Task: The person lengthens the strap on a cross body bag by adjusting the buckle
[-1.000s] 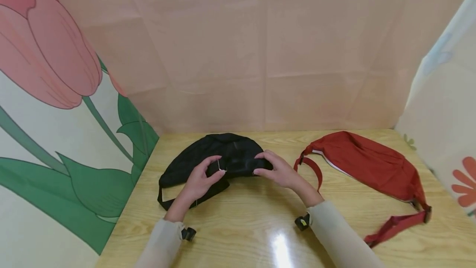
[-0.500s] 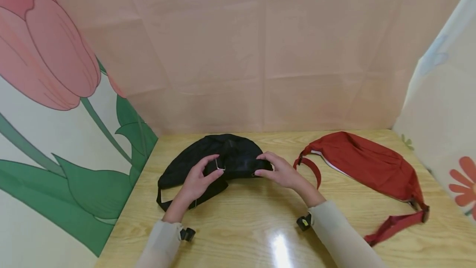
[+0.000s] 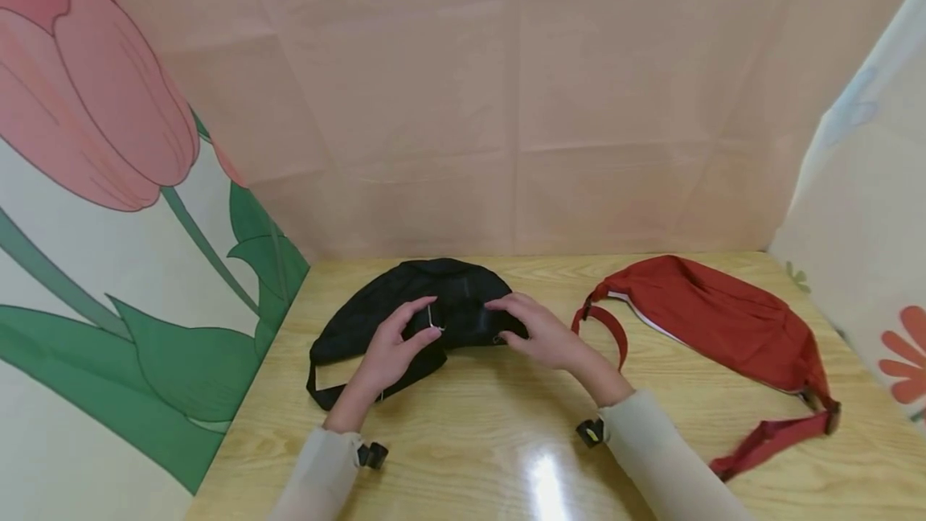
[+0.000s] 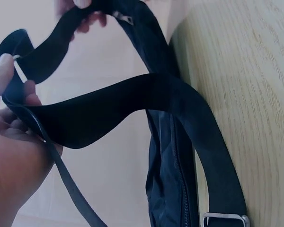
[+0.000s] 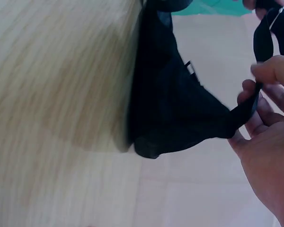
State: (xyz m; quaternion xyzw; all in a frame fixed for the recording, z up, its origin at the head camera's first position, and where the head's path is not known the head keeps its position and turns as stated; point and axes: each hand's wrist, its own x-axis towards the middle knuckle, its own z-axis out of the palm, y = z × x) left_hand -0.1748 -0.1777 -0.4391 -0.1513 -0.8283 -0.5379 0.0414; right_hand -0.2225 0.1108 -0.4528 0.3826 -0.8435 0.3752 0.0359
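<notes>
A black waist bag (image 3: 405,296) lies at the back left of the wooden table, with its black strap (image 4: 104,118) raised in front. My left hand (image 3: 391,352) pinches the strap at a thin silver slide buckle (image 4: 21,70), thumb on one side and fingers on the other. Nearer the bag's right end, my right hand (image 3: 546,334) pinches the strap between thumb and fingers; the right wrist view shows it stretched from the bag (image 5: 175,104). A second silver buckle (image 4: 226,218) sits lower on the strap, by the table.
To the right lies a red waist bag (image 3: 723,320), its red strap (image 3: 777,436) trailing toward the front. A pink cloth backdrop (image 3: 434,103) stands behind the table (image 3: 470,441), and a tulip-printed panel (image 3: 195,264) stands at the left.
My right hand has shifted slightly left along the strap, so the two hands are a little closer together. Both bags stay where they were.
</notes>
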